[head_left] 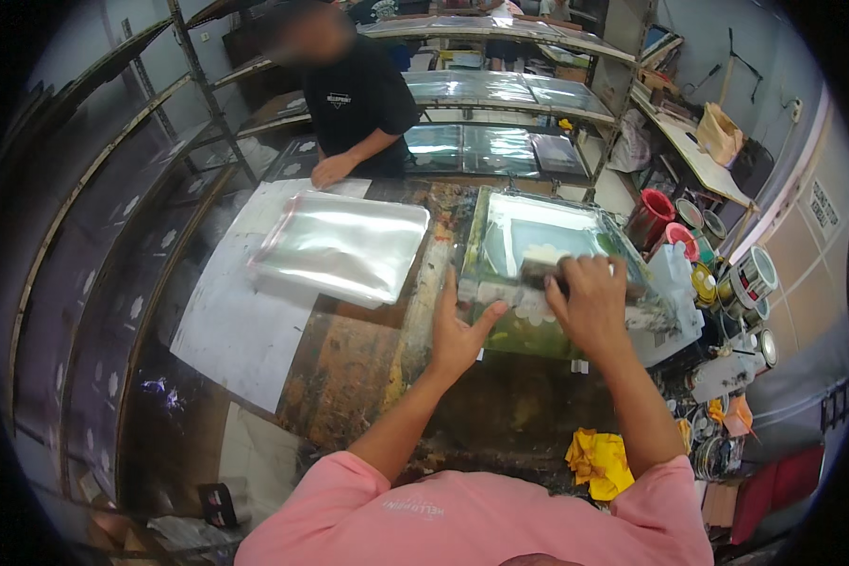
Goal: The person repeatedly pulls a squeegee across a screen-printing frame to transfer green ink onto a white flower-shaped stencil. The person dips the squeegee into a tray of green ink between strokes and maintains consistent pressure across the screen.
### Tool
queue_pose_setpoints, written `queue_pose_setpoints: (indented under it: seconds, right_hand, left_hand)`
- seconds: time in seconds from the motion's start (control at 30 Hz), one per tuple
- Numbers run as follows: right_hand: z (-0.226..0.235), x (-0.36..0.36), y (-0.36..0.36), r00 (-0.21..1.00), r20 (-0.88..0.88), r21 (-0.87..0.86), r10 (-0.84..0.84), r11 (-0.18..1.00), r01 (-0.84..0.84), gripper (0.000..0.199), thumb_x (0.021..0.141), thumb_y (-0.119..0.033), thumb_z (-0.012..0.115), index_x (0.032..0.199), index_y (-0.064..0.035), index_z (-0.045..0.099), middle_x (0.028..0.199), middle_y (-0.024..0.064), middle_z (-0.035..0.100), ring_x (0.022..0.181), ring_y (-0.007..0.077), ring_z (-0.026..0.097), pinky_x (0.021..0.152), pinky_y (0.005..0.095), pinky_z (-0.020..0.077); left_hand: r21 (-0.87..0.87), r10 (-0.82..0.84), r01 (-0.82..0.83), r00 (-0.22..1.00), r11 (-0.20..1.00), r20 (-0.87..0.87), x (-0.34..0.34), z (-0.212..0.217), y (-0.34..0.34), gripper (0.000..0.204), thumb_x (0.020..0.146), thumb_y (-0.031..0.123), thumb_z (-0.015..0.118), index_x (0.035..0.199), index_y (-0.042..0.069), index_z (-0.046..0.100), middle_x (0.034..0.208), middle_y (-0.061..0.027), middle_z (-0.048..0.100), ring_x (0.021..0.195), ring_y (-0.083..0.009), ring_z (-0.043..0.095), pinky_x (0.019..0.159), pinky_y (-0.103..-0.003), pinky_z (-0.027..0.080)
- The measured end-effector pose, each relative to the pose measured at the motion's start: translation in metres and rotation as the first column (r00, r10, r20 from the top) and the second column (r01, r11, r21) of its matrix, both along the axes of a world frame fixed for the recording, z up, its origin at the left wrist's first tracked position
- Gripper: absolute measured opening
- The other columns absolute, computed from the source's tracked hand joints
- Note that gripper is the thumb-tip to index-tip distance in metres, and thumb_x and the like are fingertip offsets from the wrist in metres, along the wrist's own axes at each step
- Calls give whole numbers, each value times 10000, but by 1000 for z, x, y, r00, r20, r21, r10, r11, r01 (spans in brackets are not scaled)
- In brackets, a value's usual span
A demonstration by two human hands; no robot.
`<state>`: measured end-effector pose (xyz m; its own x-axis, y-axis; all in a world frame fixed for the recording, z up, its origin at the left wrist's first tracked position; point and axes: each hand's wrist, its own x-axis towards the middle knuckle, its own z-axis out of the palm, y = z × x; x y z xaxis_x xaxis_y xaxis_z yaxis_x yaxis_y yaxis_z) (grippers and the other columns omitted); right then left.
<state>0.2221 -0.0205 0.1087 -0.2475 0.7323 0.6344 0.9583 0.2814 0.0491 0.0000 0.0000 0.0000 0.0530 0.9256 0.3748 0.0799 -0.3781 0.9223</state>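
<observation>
Taking the clock face from the middle of the screen-printing frame (519,343), which is lying on the paint-stained surface (419,309), the wearer's right hand (590,294) is holding a brown squeegee (535,272) over the mesh; its fingers are curling over the squeegee and pinching it against the thumb, though blur is softening the detail. A pale flower-shaped patch (538,314) is showing at that hand's 8 o'clock. The left hand (459,335) is standing at the frame's 8 o'clock side, its thumb spreading wide of its fingers. At 9 o'clock a stack of glossy clear plastic sheets (344,245) is lying over large white paper (241,344). Between 10 and 11 o'clock a co-worker (360,106) in a dark T-shirt is standing, one hand resting near the stack's far edge. At 2 o'clock a red bucket (648,222) is standing, and around 3 o'clock cans (757,274) are crowding together. A crumpled yellow cloth or paper (599,462) is lying between 5 and 6 o'clock.
</observation>
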Motion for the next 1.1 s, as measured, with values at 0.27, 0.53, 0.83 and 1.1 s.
queue_pose_setpoints:
  seconds: [0.27,0.53,0.83,1.1]
  right_hand:
    - [64,6,48,998,-58,111,17,994,-11,367,935,-399,713,878,-37,697,814,131,676,822,327,653,844,478,418]
    - [94,11,72,993,-118,74,11,997,-2,422,973,-417,692,859,-11,693,821,175,683,810,357,641,826,460,415]
    - [110,18,91,992,-123,131,25,991,-9,487,982,-480,660,814,-24,694,801,169,705,782,362,676,808,489,434]
    - [103,16,83,991,-137,69,4,998,6,473,985,-468,660,878,-12,727,838,197,717,815,385,676,840,477,443]
  left_hand:
    - [160,285,-292,460,943,-841,-22,-78,0,634,1009,318,718,1437,-115,538,1147,-259,601,1037,-426,614,904,-509,515]
    - [115,221,-190,783,975,-582,-6,-77,6,186,1043,153,625,1064,-26,674,913,-227,590,874,-432,594,778,-523,475]
    - [235,255,-183,910,954,-325,-24,24,94,228,1032,165,666,962,-43,728,883,-231,677,815,-381,660,749,-443,514]
    - [150,475,-452,818,879,-323,-170,20,141,300,997,223,695,1073,-51,791,932,-213,783,847,-287,747,803,-392,561]
